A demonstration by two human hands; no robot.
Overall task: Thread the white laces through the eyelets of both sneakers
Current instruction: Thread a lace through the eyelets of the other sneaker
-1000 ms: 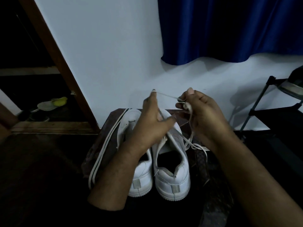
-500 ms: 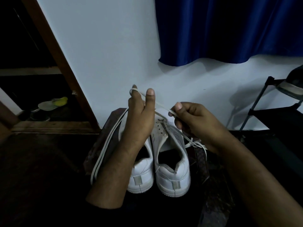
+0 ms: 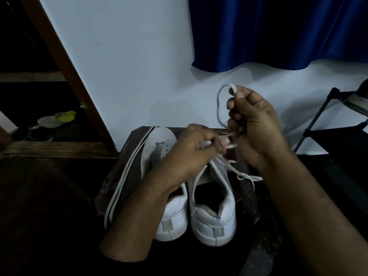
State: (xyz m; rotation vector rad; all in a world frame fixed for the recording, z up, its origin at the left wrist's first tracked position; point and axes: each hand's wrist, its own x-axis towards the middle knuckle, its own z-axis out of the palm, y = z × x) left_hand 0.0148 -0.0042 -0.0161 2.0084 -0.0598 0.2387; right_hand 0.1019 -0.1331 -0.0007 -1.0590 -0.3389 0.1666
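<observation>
Right hand [image 3: 254,126] fisted on a lace loop [image 3: 221,100] at 1 o'clock, left hand [image 3: 191,154] pinching its lace over the right sneaker [image 3: 214,206], judged partly laced; left sneaker [image 3: 165,148] bare, spare lace [image 3: 123,180] at 9 o'clock

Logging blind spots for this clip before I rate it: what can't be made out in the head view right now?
- Eyelets of the right sneaker: covered by the left hand, so lacing progress is unreadable.
- Left sneaker: its middle hidden under the left forearm.
- Lace ends: lost inside the right hand; fingertips motion-blurred.
- Loose lace left of the sneakers: lower end fades into darkness.
</observation>
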